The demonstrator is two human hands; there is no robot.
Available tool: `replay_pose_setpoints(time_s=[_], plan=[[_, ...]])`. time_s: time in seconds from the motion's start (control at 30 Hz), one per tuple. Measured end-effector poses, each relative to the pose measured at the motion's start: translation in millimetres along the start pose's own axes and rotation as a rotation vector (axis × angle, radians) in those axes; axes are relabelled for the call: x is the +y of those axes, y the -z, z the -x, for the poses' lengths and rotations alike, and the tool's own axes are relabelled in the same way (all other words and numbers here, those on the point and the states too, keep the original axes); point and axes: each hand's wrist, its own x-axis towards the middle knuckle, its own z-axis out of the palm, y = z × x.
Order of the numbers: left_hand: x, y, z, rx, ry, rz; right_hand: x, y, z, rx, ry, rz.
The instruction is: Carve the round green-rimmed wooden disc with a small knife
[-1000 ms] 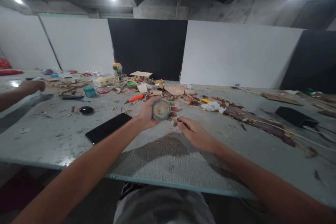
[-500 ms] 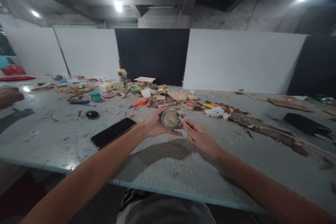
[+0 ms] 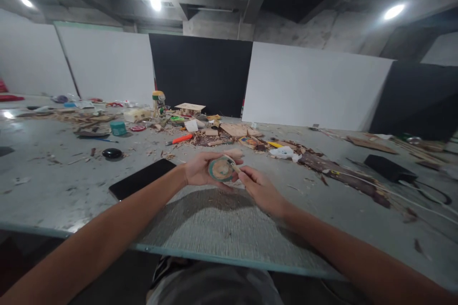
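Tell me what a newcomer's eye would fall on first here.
Probably the teal-rimmed disc in the left hand, with the right hand holding a slim tool at its edge. Next, the black phone lying left of them, and the bright orange tool beside wood scraps farther back.

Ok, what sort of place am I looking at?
Probably a makeshift woodcraft workshop: pale, flat wood scraps litter a long grey table, a dark-brown, bark-like strip lies towards the right, and the left hand holds a round, tan-and-teal disc.
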Motion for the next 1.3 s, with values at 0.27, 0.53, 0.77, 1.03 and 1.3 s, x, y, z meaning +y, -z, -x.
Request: replay_pose_setpoints(time_s=[0.27,0.53,0.77,1.03,1.3], plan=[[-5,-3.3,-11,0.097,-0.036,0.040,-9,9,-2,0.023,-0.017,0.019],[-4,-4.1,-11,0.016,-0.063,0.120,-23,20,4,0.081,0.093,0.261],[-4,-2.3,-9,-0.050,-0.036,0.117,-29,27,9,0.093,0.232,0.455],[-2,-8.0,-5,0.019,-0.038,0.003,-32,24,14,0.140,0.262,0.656],[-2,-5.7,-8,0.020,-0.042,-0.010,-29,28,13,0.115,0.235,0.702]])
